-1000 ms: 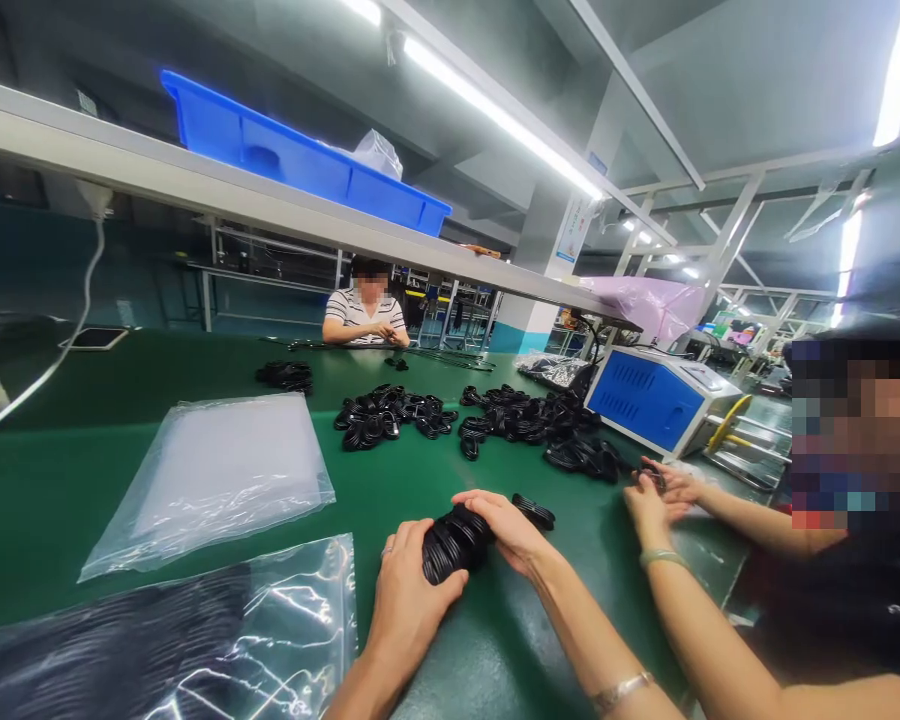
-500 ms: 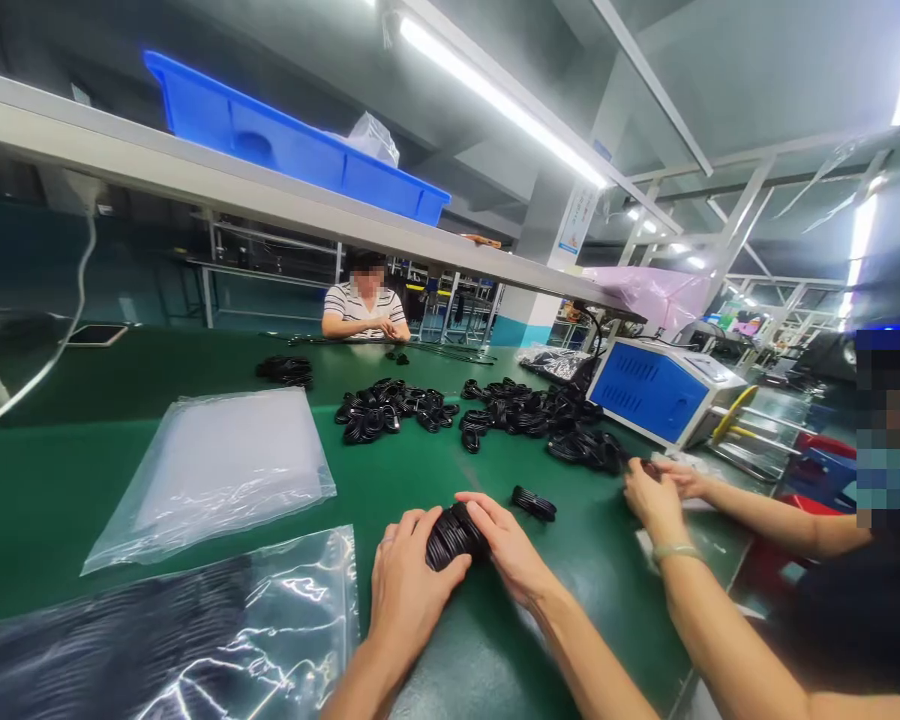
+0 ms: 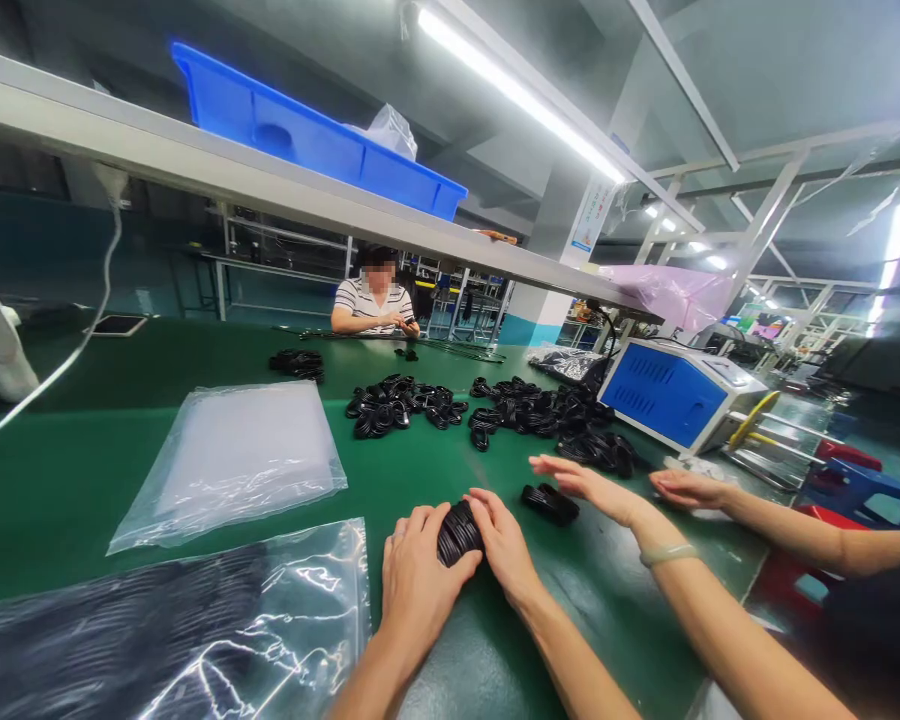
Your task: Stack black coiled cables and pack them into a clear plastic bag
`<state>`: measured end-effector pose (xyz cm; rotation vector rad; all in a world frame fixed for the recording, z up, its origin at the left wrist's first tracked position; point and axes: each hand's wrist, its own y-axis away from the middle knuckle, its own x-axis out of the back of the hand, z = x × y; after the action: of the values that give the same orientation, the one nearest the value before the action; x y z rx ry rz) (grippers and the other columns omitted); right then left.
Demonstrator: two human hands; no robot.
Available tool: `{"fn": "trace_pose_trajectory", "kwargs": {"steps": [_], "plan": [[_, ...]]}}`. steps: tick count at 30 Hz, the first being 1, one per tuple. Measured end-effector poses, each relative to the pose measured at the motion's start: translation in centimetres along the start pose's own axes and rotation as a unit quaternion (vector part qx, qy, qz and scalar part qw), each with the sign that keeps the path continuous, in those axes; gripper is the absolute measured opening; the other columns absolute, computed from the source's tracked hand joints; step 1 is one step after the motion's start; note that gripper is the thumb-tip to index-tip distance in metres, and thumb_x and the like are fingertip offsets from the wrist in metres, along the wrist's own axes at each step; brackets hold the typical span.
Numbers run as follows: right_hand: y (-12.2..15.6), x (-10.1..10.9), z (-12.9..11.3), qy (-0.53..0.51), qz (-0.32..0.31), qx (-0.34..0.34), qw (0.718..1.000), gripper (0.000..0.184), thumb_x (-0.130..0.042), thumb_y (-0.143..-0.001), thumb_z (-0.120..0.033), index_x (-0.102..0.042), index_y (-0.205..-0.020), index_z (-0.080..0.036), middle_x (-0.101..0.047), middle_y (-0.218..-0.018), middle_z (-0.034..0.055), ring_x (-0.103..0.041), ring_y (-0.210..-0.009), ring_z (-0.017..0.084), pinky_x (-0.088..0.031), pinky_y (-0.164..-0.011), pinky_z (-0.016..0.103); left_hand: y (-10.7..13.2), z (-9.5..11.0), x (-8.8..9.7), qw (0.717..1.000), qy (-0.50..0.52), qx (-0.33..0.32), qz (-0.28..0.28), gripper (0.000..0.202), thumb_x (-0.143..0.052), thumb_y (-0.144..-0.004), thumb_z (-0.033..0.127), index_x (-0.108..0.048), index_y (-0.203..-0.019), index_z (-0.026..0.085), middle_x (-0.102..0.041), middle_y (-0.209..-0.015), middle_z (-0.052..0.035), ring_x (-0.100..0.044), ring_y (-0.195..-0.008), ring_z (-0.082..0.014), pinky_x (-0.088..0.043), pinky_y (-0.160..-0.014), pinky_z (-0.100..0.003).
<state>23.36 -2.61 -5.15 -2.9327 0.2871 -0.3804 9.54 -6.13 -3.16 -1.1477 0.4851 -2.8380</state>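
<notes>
My left hand (image 3: pixel 418 585) and my right hand (image 3: pixel 504 545) press together on a stack of black coiled cables (image 3: pixel 458 531) standing on edge on the green table (image 3: pixel 67 470). Both hands have their fingers curled round the stack from either side. A single black coil (image 3: pixel 549 501) lies just right of my right hand. A co-worker's hand (image 3: pixel 581 482) stretches flat over that coil from the right; their other hand (image 3: pixel 688 489) rests further right.
Piles of black coils (image 3: pixel 401 405) (image 3: pixel 547 420) lie mid-table. Clear plastic bags (image 3: pixel 232 462) lie at left; a bag filled with black coils (image 3: pixel 157 640) sits at front left. A blue machine (image 3: pixel 667 395) stands at right. Another person (image 3: pixel 375 300) sits across. A blue bin (image 3: pixel 307 150) rests on the overhead shelf.
My hands have squeezed the stack tighter and more upright. The co-worker's near hand has reached left over the single coil, and their head has left the view.
</notes>
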Motion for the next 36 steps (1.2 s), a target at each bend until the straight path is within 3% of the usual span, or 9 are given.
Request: {"fn": "trace_pose_trajectory", "kwargs": {"steps": [3,7,10,13,19,25,28,33,36], "plan": [[0.6,-0.2,-0.4,0.0,0.008,0.004,1.0,0.032,-0.052,-0.078,-0.05,-0.068,-0.088,-0.024,-0.068,-0.091,0.0051,-0.059,-0.089,0.025,-0.041,-0.084,0.036,0.0,-0.1,-0.1,1.0,0.011,0.002,-0.001,0.048,-0.06,-0.071,0.043,-0.054,-0.116,0.026,-0.058,-0.111,-0.0035,-0.05,-0.098,-0.0252,-0.037,-0.082,-0.037],[1.3,-0.5,-0.5,-0.031,0.023,-0.007,0.999,0.042,-0.045,-0.081,-0.053,-0.067,-0.096,-0.021,-0.066,-0.103,0.0056,-0.055,-0.101,0.023,-0.037,-0.092,0.033,-0.2,-0.4,-0.3,0.995,0.103,0.011,-0.005,0.042,-0.043,-0.084,0.045,-0.053,-0.117,0.022,-0.056,-0.114,-0.006,-0.049,-0.106,-0.0239,-0.034,-0.093,-0.04],[1.7,-0.9,-0.6,-0.067,0.042,-0.02,0.997,0.042,-0.047,-0.08,-0.052,-0.068,-0.097,-0.019,-0.065,-0.108,0.0068,-0.054,-0.105,0.023,-0.035,-0.096,0.033,-0.5,-0.7,-0.6,0.966,0.247,0.064,0.028,0.041,-0.03,-0.09,0.042,-0.052,-0.116,0.019,-0.054,-0.118,-0.0077,-0.044,-0.116,-0.0202,-0.027,-0.103,-0.039],[1.9,-1.6,-0.8,-0.115,0.062,-0.035,0.991,0.04,-0.052,-0.077,-0.049,-0.068,-0.096,-0.017,-0.065,-0.107,0.0082,-0.054,-0.105,0.023,-0.036,-0.095,0.033,-0.6,-0.9,-0.7,0.931,0.338,0.115,0.069,0.041,-0.027,-0.091,0.043,-0.052,-0.112,0.018,-0.054,-0.118,-0.0087,-0.046,-0.116,-0.0193,-0.029,-0.104,-0.038],[2.2,-2.7,-2.0,-0.215,0.121,-0.064,0.967,0.039,-0.062,-0.069,-0.049,-0.068,-0.086,-0.015,-0.068,-0.089,0.0082,-0.059,-0.089,0.024,-0.044,-0.081,0.034,-0.4,-0.9,-0.2,0.924,0.349,0.124,0.089,0.043,-0.025,-0.09,0.045,-0.051,-0.11,0.018,-0.058,-0.108,-0.0079,-0.052,-0.107,-0.0197,-0.033,-0.101,-0.038],[2.2,-3.3,-2.8,-0.273,0.163,-0.07,0.945,0.034,-0.066,-0.064,-0.046,-0.068,-0.08,-0.016,-0.068,-0.089,0.0072,-0.058,-0.092,0.023,-0.043,-0.084,0.031,-0.5,-1.2,-0.1,0.919,0.359,0.133,0.096,0.041,-0.028,-0.088,0.045,-0.055,-0.104,0.018,-0.06,-0.104,-0.0071,-0.053,-0.105,-0.021,-0.033,-0.099,-0.038],[2.1,-3.5,-2.8,-0.285,0.191,-0.092,0.935,0.034,-0.07,-0.059,-0.045,-0.064,-0.078,-0.018,-0.067,-0.081,0.0059,-0.06,-0.082,0.023,-0.046,-0.077,0.032,-0.6,-1.3,-0.1,0.914,0.367,0.14,0.099,0.044,-0.028,-0.088,0.049,-0.055,-0.104,0.019,-0.061,-0.101,-0.0063,-0.055,-0.102,-0.0207,-0.036,-0.096,-0.037],[2.5,-4.1,-3.3,-0.287,0.183,-0.114,0.933,0.034,-0.064,-0.062,-0.052,-0.061,-0.065,-0.018,-0.064,-0.067,0.0046,-0.059,-0.071,0.022,-0.046,-0.064,0.031,-0.8,-1.6,-0.3,0.908,0.377,0.139,0.116,0.046,-0.029,-0.087,0.053,-0.057,-0.102,0.019,-0.062,-0.097,-0.0049,-0.057,-0.097,-0.0198,-0.04,-0.091,-0.035],[2.7,-4.7,-3.5,-0.269,0.21,-0.126,0.932,0.035,-0.059,-0.066,-0.054,-0.061,-0.074,-0.02,-0.067,-0.079,0.0045,-0.06,-0.08,0.023,-0.046,-0.067,0.03,-0.9,-1.6,-0.3,0.908,0.373,0.137,0.131,0.047,-0.029,-0.086,0.053,-0.057,-0.1,0.018,-0.063,-0.095,-0.0053,-0.058,-0.095,-0.0201,-0.041,-0.09,-0.035]]}}
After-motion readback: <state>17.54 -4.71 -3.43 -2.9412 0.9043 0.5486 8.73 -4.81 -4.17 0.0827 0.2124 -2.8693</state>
